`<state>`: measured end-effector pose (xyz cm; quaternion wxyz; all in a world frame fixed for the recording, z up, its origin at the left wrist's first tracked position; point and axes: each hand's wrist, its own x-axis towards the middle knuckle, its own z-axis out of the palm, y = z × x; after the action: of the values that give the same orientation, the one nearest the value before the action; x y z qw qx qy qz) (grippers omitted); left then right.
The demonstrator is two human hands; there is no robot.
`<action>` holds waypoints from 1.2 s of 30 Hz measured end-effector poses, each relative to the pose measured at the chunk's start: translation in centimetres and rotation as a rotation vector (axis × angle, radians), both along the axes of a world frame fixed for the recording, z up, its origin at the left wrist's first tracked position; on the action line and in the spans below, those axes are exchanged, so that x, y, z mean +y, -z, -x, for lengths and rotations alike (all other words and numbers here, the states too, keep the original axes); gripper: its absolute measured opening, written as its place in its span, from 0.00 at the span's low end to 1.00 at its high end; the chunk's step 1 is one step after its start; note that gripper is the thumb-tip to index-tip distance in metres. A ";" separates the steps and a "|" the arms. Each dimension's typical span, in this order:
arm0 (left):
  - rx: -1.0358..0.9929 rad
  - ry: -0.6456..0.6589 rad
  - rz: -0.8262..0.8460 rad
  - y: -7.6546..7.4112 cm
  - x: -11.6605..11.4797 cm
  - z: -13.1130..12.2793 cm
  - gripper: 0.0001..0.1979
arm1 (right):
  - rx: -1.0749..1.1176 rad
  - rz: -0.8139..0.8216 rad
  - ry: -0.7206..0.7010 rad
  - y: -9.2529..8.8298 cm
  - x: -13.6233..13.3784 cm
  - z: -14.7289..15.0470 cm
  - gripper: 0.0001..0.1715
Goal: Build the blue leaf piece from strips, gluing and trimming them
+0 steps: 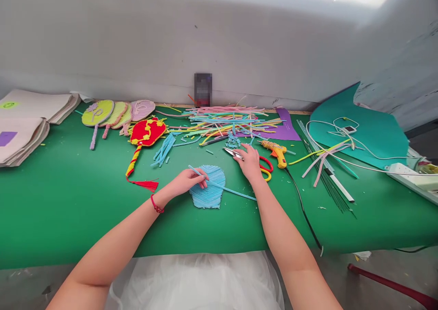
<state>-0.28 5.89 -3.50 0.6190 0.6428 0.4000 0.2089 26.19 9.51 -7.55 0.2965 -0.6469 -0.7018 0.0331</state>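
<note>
My left hand (191,181) pinches a long light-blue pipe cleaner (236,192) that slants across a light-blue panel (209,199). The panel lies flat on the green table and is covered in rows of the same fuzzy strip. My right hand (249,164) is closed over the middle of a pair of scissors (266,175) with red and yellow handles. Their metal blades point left, and the hand covers the part between blades and handles. Just beyond its fingers lies a small heap of light-blue clippings (233,140).
A pile of coloured pipe cleaners (232,123) lies at the back. Cut blue pieces (164,150) and a red fan (148,133) are to the left. On the right are a yellow glue gun (278,154) with its cord, thin wires (330,186) and a white power strip (410,180).
</note>
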 end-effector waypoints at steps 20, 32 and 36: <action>0.052 -0.327 -0.244 0.9 0.6 0.0 0.15 | 0.519 0.409 -0.480 -5.0 -5.4 5.3 0.16; 0.053 -0.361 -0.268 0.5 0.7 0.2 0.14 | 0.446 0.460 -0.506 -4.7 -5.6 5.2 0.16; 0.226 -0.374 -0.510 0.1 0.6 0.8 0.09 | 0.443 0.369 -0.255 -5.5 -5.1 3.7 0.21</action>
<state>-1.13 6.48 -3.61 0.3409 0.7116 0.5119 0.3396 22.46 4.42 -2.01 0.3134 -0.5736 -0.6776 0.3371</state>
